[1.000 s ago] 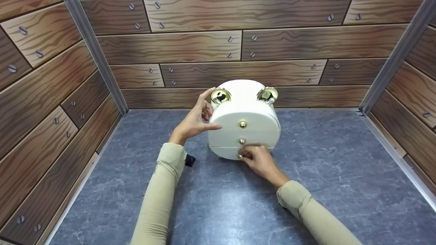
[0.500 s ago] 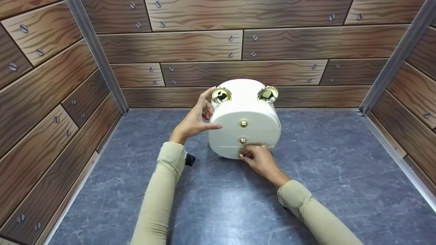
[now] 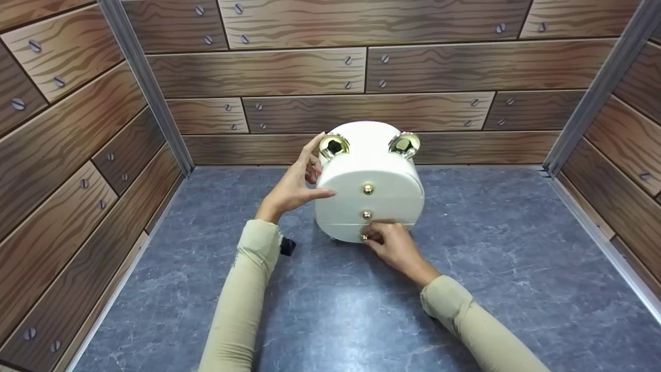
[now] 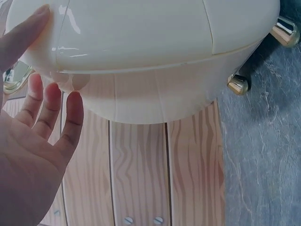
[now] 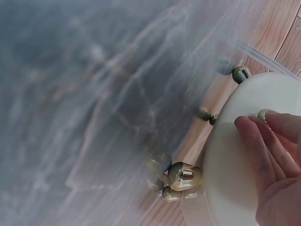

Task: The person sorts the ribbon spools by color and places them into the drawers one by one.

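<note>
A glossy white jewellery box [image 3: 395, 194] with a rounded top and two round gold ear-like pieces [image 3: 404, 144] stands on the dark floor. Gold knobs run down its front, with a seam above the lowest one. My left hand [image 3: 289, 188] holds the box's upper left side, thumb on the front and forefinger by the left ear piece; its other fingers [image 4: 74, 115] are bent beside the wall. At the bottom of the front, my right hand [image 3: 396, 247] pinches the lowest drawer knob [image 3: 364, 237] between thumb and fingers. The drawer looks closed.
Marbled dark flooring [image 3: 496, 258] surrounds the box. A wood-patterned wall [image 3: 304, 70] rises behind, with similar walls at both sides. Small gold feet [image 5: 183, 175] support the box. A small black block [image 3: 287, 246] is beside the left cuff.
</note>
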`<state>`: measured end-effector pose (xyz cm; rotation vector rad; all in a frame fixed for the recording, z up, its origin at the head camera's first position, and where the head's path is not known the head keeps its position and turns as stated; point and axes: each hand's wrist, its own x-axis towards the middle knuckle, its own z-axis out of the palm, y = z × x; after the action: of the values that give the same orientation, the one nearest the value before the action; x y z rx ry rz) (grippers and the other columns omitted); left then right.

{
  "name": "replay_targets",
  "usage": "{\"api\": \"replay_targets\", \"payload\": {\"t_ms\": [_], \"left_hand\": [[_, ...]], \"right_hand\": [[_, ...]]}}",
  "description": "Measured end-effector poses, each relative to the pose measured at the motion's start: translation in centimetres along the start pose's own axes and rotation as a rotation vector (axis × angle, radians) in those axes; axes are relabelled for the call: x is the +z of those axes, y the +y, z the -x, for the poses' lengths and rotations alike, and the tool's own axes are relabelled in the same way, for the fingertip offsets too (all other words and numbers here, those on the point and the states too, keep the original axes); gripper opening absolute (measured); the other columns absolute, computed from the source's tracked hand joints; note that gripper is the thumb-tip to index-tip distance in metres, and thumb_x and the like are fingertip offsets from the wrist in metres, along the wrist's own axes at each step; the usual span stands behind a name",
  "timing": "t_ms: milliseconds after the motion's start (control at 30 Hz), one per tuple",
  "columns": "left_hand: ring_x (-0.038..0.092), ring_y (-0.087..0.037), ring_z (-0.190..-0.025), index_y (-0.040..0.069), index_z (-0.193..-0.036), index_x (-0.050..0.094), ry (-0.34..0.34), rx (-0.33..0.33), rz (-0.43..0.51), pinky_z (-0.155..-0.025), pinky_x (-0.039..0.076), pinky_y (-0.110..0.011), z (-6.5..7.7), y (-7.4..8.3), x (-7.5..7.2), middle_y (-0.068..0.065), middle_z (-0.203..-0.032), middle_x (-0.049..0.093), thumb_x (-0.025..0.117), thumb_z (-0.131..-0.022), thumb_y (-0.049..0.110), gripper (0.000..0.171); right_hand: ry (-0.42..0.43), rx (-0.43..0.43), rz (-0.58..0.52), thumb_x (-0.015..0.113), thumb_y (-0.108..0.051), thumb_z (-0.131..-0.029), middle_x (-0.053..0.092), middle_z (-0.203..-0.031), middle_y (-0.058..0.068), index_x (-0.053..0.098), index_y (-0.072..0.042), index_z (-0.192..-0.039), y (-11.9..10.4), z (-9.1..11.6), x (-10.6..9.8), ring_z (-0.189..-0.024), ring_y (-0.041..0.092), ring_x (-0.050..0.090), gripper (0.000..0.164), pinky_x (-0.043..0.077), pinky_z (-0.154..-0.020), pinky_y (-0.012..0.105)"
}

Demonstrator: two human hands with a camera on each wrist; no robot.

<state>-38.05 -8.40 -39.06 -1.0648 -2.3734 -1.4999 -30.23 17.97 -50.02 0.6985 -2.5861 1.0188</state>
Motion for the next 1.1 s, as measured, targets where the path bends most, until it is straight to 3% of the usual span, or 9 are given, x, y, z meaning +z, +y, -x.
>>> {"api": "replay_targets", "payload": {"t_ms": [133, 367, 633, 767, 967, 1100], "left_hand": [[0.05, -0.019, -0.082, 0.033, -0.167, 0.016, 0.004, -0.001, -0.011, -0.078, 0.05, -0.037, 0.0, 0.1, 0.1, -0.004, -0.101, 0.053, 0.093, -0.076, 0.012, 0.122], [0.049, -0.02, -0.082, 0.031, -0.167, 0.016, 0.008, -0.004, -0.009, -0.08, 0.05, -0.044, -0.1, 0.1, 0.1, -0.005, -0.101, 0.053, 0.094, -0.075, 0.011, 0.122], [0.049, -0.022, -0.082, 0.028, -0.168, 0.015, 0.011, -0.017, -0.025, -0.08, 0.048, -0.038, 0.1, 0.1, 0.1, -0.005, -0.103, 0.052, 0.094, -0.077, 0.015, 0.121], [0.048, -0.02, -0.082, 0.033, -0.167, 0.015, 0.015, -0.022, -0.025, -0.079, 0.048, -0.036, 0.2, 0.2, 0.1, -0.005, -0.103, 0.052, 0.094, -0.076, 0.014, 0.122], [0.048, -0.022, -0.083, 0.038, -0.167, 0.012, 0.02, -0.023, -0.051, -0.08, 0.049, -0.044, 0.4, 0.4, 0.4, -0.005, -0.105, 0.05, 0.092, -0.08, 0.018, 0.12], [0.054, -0.027, -0.092, 0.038, -0.167, 0.007, 0.019, -0.032, -0.127, -0.087, 0.052, -0.049, 1.2, 0.3, 0.5, -0.006, -0.117, 0.051, 0.086, -0.086, 0.03, 0.114]], "right_hand": [[0.004, 0.004, 0.004, 0.08, 0.003, -0.083, 0.079, -0.096, 0.01, 0.078, -0.005, -0.098, 0.0, 0.0, -0.1, -0.081, 0.022, 0.076, 0.017, 0.064, -0.076, 0.034], [0.001, -0.006, -0.009, 0.08, 0.002, -0.083, 0.079, -0.096, 0.008, 0.078, -0.005, -0.098, 0.2, 0.1, -0.2, -0.081, 0.021, 0.076, 0.017, 0.063, -0.075, 0.033], [-0.027, -0.011, -0.061, 0.08, 0.001, -0.085, 0.079, -0.096, 0.01, 0.078, -0.002, -0.098, 0.4, -0.1, -0.4, -0.083, 0.024, 0.077, 0.014, 0.064, -0.076, 0.033], [-0.026, -0.014, -0.068, 0.081, 0.0, -0.085, 0.079, -0.096, 0.01, 0.078, -0.002, -0.098, 0.4, -0.2, -0.3, -0.083, 0.023, 0.077, 0.014, 0.063, -0.076, 0.033], [-0.018, -0.033, -0.055, 0.081, 0.001, -0.084, 0.079, -0.096, 0.009, 0.079, -0.003, -0.098, 0.4, -0.1, -0.5, -0.084, 0.023, 0.077, 0.014, 0.064, -0.077, 0.034], [-0.024, -0.049, -0.004, 0.08, -0.001, -0.086, 0.08, -0.1, 0.008, 0.08, -0.005, -0.101, 0.3, 0.2, -1.2, -0.088, 0.023, 0.077, 0.016, 0.063, -0.081, 0.038]]}}
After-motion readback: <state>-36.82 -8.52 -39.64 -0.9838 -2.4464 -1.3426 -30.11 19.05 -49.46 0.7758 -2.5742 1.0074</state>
